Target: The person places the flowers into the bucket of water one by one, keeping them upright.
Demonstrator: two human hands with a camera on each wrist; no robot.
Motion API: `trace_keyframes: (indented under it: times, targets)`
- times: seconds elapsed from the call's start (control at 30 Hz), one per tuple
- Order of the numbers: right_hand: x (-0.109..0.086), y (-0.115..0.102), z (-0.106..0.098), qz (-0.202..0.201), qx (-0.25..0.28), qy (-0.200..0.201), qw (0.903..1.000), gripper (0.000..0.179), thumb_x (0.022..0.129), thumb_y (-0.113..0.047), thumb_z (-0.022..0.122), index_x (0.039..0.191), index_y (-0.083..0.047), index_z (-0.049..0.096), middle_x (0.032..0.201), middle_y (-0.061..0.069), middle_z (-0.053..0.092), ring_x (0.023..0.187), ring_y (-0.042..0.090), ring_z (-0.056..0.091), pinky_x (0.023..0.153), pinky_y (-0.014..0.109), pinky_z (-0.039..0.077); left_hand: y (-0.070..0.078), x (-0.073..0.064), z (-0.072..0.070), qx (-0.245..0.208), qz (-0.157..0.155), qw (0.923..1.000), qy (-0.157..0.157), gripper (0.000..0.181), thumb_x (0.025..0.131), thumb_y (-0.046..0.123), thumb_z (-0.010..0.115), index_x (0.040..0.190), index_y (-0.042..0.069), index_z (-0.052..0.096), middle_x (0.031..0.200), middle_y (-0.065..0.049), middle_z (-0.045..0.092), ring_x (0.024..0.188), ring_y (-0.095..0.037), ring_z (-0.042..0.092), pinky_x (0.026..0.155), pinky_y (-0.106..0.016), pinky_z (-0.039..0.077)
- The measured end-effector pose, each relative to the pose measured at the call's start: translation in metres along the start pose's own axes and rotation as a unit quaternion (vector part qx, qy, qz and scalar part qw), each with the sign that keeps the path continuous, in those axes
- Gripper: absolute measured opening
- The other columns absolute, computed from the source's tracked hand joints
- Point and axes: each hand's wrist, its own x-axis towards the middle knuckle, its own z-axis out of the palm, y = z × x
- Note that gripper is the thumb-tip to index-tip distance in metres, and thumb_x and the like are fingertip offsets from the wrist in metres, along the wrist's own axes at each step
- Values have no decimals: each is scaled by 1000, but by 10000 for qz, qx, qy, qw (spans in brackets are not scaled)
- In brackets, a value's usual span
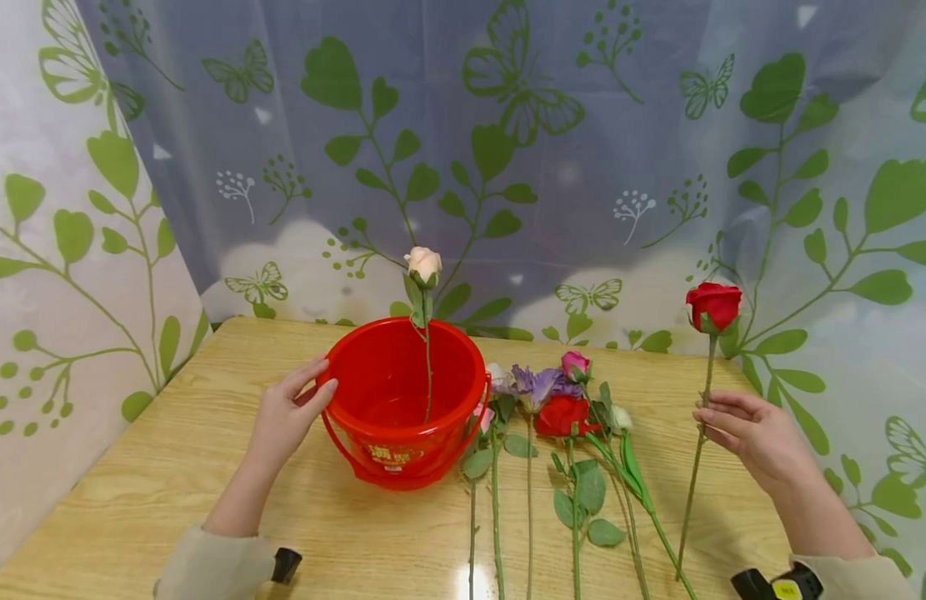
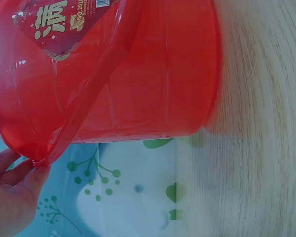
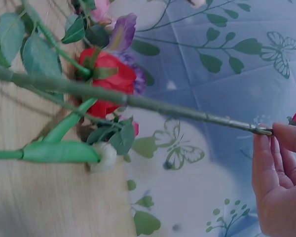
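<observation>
A red plastic bucket (image 1: 387,454) stands on the table, its handle hanging down in front. My left hand (image 1: 286,417) pinches the bucket's left rim near the handle joint, as the left wrist view also shows. One pale pink rose (image 1: 423,267) stands in the bucket, its stem leaning on nothing I can make out. Off to the right, my right hand (image 1: 755,437) holds a red rose (image 1: 713,308) upright by its stem between thumb and fingers. In the right wrist view this stem (image 3: 163,109) crosses in front of the lying flowers.
Several artificial flowers lie between the bucket and my right hand: a purple flower (image 1: 536,385), another red rose (image 1: 563,415), a bright pink rose (image 1: 575,365) and a white tulip (image 1: 620,419). Their stems point toward me on the wooden table (image 1: 342,542). A patterned curtain (image 1: 463,167) hangs behind.
</observation>
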Motion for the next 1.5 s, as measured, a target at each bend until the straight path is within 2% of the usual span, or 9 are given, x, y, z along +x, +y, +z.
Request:
trace_keyframes:
  times: [0.37,0.67,0.8,1.03,1.17,1.5]
  targets:
    - [6,-6,24,-376,607,-165,9973,23,85,12,48,95,-5,61,87,6,61,83,18,62,73,26,52,0,0,1,-72,-12,10000,58,35,83,7,61,114,-9,55,121,-19,51,112,-28,47,80,-21,44]
    - [15,-13,49,-720,780,-330,9938,22,85,13,47,93,-2,60,85,7,62,83,18,62,73,26,52,-3,2,2,-58,-30,10000,18,37,83,6,61,116,-9,54,123,-20,49,113,-28,46,80,-24,44]
    - [19,-14,60,-684,874,-235,9935,20,84,13,49,92,-1,59,84,9,61,81,20,63,73,27,52,-2,1,1,-45,-45,10000,-8,37,83,6,61,116,-9,54,122,-20,49,113,-29,45,80,-26,44]
    - [29,-21,81,-605,809,-88,9949,14,83,9,54,93,-1,55,84,9,59,83,20,62,75,26,51,2,0,1,-70,-79,9999,-20,37,83,8,61,116,-8,54,123,-20,49,114,-29,45,80,-22,43]
    - [33,-25,92,-631,976,-9,9932,14,81,9,56,91,0,55,83,10,59,82,20,62,76,27,51,1,0,1,-71,-79,9999,-18,37,83,8,61,116,-9,54,123,-20,49,114,-29,45,80,-22,43]
    - [43,-32,117,-974,1363,209,9856,14,79,11,58,87,0,56,80,10,61,78,20,63,72,25,52,-4,1,0,-60,-79,10000,-8,37,83,7,61,117,-8,53,123,-19,49,114,-28,45,80,-23,44]
